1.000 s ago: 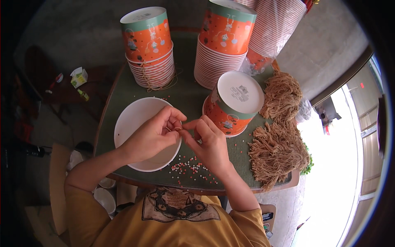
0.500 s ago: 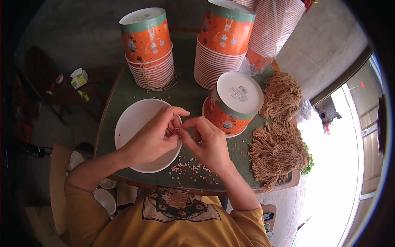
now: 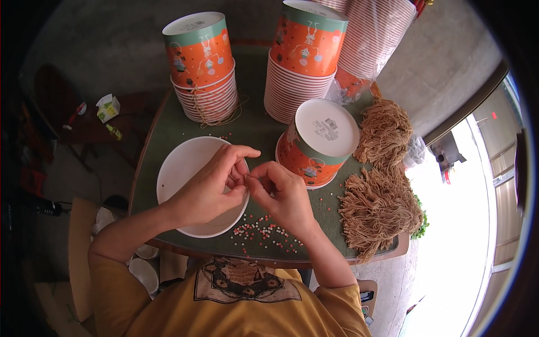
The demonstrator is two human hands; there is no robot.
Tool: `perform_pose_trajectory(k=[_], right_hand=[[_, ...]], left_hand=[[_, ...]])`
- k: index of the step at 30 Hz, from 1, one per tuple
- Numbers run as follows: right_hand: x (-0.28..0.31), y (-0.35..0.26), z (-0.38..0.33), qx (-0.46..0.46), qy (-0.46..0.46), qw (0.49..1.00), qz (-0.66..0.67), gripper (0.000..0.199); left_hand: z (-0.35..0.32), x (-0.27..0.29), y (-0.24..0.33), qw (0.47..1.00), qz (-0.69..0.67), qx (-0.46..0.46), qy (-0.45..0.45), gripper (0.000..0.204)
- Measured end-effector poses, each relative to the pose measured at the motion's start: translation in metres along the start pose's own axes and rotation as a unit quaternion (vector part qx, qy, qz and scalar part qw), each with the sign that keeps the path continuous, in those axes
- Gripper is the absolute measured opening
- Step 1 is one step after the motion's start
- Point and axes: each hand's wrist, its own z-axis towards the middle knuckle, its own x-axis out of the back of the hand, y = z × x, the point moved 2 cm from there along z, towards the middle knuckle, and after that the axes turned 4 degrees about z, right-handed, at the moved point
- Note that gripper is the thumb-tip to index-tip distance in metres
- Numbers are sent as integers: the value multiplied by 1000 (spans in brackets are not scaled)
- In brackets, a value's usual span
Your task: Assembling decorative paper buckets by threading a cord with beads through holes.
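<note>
Left hand [image 3: 213, 188]: arched over the tub, index a touch straighter than a second ago; other fingers curled in, any grip hidden, cannot tell
Right hand [image 3: 285, 196]: thumb and index drawn together at the left fingertips, barely shifted; cannot tell what, if anything, sits between
Meaning: judged the same fine fingertip work, no visible finish
White tub [image 3: 178, 174]: one, open, below the left fingers
Twine-tied stack [image 3: 203, 98]: one, beyond the left fingers
Beads [image 3: 265, 229]: dozens, white and orange-red, uncounted, nearer the wearer than the fingertips
Taller stack [image 3: 300, 84]: one, beyond the right fingers
Upturned tub [image 3: 314, 163]: one showing, just beyond the right fingers
Cord bundles [image 3: 379, 208]: two, right of the right fingers
</note>
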Motion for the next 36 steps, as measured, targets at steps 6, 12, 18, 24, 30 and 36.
perform_pose_trajectory(k=[6, 12, 18, 24, 30, 36], right_hand=[[2, 3, 0, -17, -1, 1000, 11, 11], [1, 0, -2, 51, 7, 998, -21, 11], [2, -3, -4, 53, 1, 998, -35, 11], [6, -8, -6, -18, -32, 999, -23, 14], [6, -7, -9, 38, -6, 993, -114, 13], [4, -3, -9, -4, -22, 998, -55, 14]], left_hand=[[0, 4, 7, 988, 146, -39, 9, 38], [-2, 4, 6, 990, 139, -12, 9, 21], [-4, 6, 8, 974, 209, -74, 33, 15], [-5, 5, 9, 976, 199, -80, 42, 16], [-4, 6, 11, 987, 154, -47, 21, 14], [-3, 3, 14, 992, 123, -12, 11, 16]])
